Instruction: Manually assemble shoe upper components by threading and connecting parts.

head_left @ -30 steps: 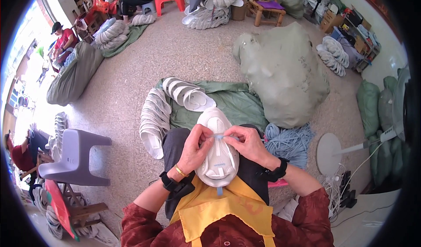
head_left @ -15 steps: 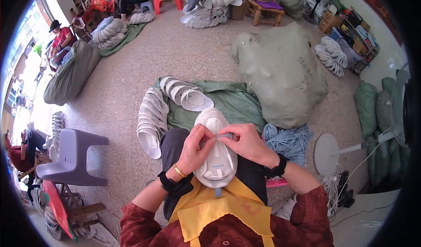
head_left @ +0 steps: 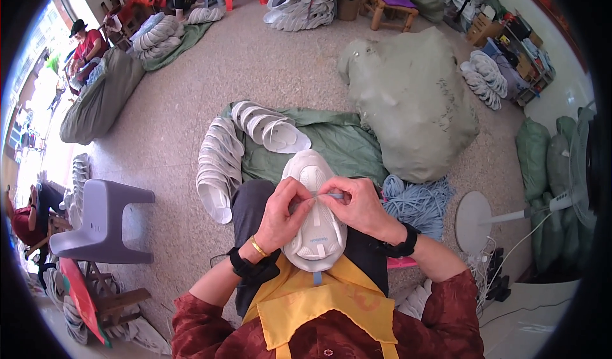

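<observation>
A white shoe upper point(head_left: 317, 238) rests on my lap, its rounded toe pointing away from me. Over its middle, my left hand point(head_left: 278, 217) is closed in a pinch, with thumb and fingertips meeting at a light blue-grey shoelace point(head_left: 338, 196). My right hand point(head_left: 362, 209) pinches the same lace from the other side, and the fingertips of both hands almost touch. The lace holes beneath the fingers are hidden. A blue tab point(head_left: 317, 278) sticks out at the heel, against my yellow apron point(head_left: 319, 319).
White uppers point(head_left: 218, 161) stand in a curved row on a green cloth point(head_left: 331, 139). A bundle of blue laces point(head_left: 417, 206) lies right, below a big stuffed sack point(head_left: 414, 104). A purple-grey chair point(head_left: 99, 225) stands left, a fan point(head_left: 475, 222) right. Other people sit at the left.
Both hands stay pinched at the shoelace; the right fingertips have shifted slightly and more lace shows beside them. The whole view has tilted a little.
</observation>
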Demonstrator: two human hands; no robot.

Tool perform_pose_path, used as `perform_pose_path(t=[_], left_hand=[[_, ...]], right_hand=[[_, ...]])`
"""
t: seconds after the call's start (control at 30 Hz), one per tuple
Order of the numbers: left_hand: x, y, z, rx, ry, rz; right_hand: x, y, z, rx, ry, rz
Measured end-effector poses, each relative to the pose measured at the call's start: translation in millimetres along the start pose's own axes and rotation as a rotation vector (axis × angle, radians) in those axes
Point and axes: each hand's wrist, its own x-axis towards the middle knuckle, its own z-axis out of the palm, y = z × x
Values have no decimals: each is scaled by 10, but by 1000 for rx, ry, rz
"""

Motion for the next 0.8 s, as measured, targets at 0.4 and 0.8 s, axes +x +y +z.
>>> perform_pose_path(t=[0.4,0.8], left_hand=[[18,-199,-43,-15,58,-74],[46,-261,-97,25,72,-104]], right_hand=[[121,139,60,-23,9,-5],[391,178,12,37,-230,289]])
